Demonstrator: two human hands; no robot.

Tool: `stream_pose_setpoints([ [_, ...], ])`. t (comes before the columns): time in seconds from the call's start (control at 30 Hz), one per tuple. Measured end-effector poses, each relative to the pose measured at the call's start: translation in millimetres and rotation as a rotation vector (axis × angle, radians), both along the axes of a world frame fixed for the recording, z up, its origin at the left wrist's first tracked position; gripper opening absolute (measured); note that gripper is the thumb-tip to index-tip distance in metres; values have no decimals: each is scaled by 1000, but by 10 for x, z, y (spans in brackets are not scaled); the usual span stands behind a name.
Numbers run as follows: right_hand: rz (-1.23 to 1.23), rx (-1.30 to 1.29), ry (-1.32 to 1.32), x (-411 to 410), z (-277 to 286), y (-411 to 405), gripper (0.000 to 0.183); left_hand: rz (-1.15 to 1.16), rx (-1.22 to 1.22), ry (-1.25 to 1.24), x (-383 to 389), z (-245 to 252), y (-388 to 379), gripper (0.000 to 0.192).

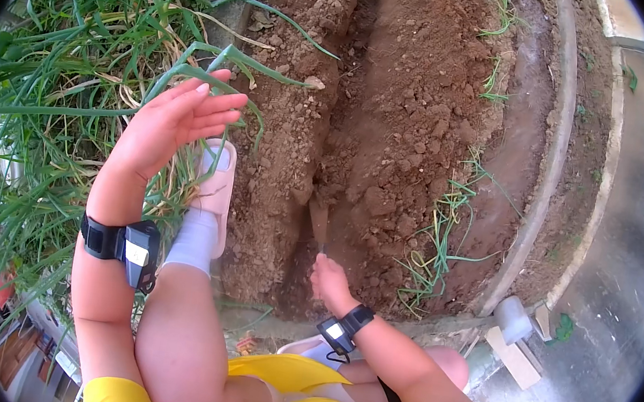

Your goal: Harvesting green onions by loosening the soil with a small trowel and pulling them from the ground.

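Note:
My right hand grips the handle of a small garden trowel. Its blade points away from me into a furrow in the brown soil, and loose dirt hides the tip. My left hand is held out at the left with its fingers extended and nothing in its grasp. Long green onion leaves arch over and beside its fingers; whether they touch the skin I cannot tell. Crumbly soil ridges flank the furrow.
A dense patch of onion plants and grass fills the left side. Loose green seedlings lie along the right ridge. Beyond run a curved concrete edging and grey paving. My slippered foot stands beside the furrow.

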State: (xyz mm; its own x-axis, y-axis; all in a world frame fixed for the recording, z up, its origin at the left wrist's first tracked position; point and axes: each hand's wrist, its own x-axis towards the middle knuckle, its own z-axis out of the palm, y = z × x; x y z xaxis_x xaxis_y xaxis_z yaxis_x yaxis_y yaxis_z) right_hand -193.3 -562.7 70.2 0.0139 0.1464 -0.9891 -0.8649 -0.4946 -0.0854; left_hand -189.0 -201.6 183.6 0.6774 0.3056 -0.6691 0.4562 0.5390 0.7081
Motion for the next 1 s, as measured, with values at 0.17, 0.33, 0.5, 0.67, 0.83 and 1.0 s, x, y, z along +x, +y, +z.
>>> stream_pose_setpoints([
  [0.17, 95, -37, 17, 132, 400, 40, 25, 3, -18, -20, -41, 3, -1, 45],
  [0.33, 614, 110, -932, 459, 86, 170, 24, -14, -19, -27, -53, 0, -9, 45],
  [0.5, 691, 22, -1236, 923, -181, 624, 36, -5, -15, -36, -65, 5, -7, 45],
  [0.67, 909, -120, -946, 340, -280, 91, 42, 5, -11, -22, -58, -5, -11, 45],
  [0.83, 957, -73, -853, 143, 103, -231, 42, 4, -19, -45, -44, 20, -18, 47],
  [1.0, 636, 80, -1110, 787, 206, 489, 45, -19, -16, -54, -18, 18, -54, 46],
])
